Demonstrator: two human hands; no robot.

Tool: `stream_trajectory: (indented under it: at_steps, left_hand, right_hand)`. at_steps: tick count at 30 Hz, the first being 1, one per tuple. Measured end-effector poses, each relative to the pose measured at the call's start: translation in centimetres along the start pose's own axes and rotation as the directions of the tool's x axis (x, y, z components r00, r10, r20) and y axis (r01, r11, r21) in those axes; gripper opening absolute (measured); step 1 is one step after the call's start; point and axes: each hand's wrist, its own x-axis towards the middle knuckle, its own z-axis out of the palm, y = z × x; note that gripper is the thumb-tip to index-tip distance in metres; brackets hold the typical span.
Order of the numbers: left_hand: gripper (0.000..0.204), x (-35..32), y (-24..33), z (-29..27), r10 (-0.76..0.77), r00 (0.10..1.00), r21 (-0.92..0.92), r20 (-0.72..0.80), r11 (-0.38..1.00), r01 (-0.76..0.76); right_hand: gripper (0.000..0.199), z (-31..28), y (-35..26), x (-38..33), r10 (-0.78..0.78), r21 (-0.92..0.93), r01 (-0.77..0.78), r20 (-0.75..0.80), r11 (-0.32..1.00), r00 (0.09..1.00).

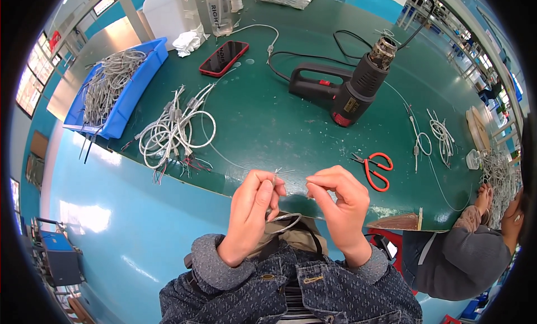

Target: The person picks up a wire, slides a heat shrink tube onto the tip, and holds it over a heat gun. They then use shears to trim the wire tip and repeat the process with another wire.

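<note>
My left hand (pixel 250 212) is closed round a thin grey cable (pixel 291 216). Part of the cable loops out below the fingers, and its fine end pokes up above the thumb. Facing it, a short gap away, my right hand (pixel 342 203) has thumb and forefinger pinched together; whatever is between them is too small to make out. Both hands are just over the table's near edge. On the green table (pixel 263 128), left of my hands, lies a bunch of coiled grey cables (pixel 176 125) with bared coloured wire ends. Red-handled scissors (pixel 377 170) lie to the right.
A black heat gun (pixel 361 86) stands nozzle up behind my hands. At the left, a blue tray (pixel 120 108) holds many cables. Farther back are a red-edged phone (pixel 224 58), a bottle (pixel 218 13) and crumpled tissue (pixel 190 41). A co-worker (pixel 467 257) sits at the right, near more cables (pixel 442 136).
</note>
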Motion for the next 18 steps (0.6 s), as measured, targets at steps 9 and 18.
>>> stream_trajectory:
  at_steps: [9, 18]
  left_hand:
    - [0.014, -0.44, 0.15, 0.02, 0.182, 0.982, 0.275, 0.056, 0.943, -0.190]
    - [0.010, -0.68, 0.46, 0.40, 0.217, 0.975, 0.315, 0.039, 0.924, -0.218]
  right_hand:
    - [0.011, 0.67, -0.69, 0.49, 0.132, 0.177, -0.141, 0.066, 0.974, 0.989]
    - [0.011, 0.74, -0.94, 0.41, 0.100, 0.143, -0.110, 0.079, 0.984, 0.992]
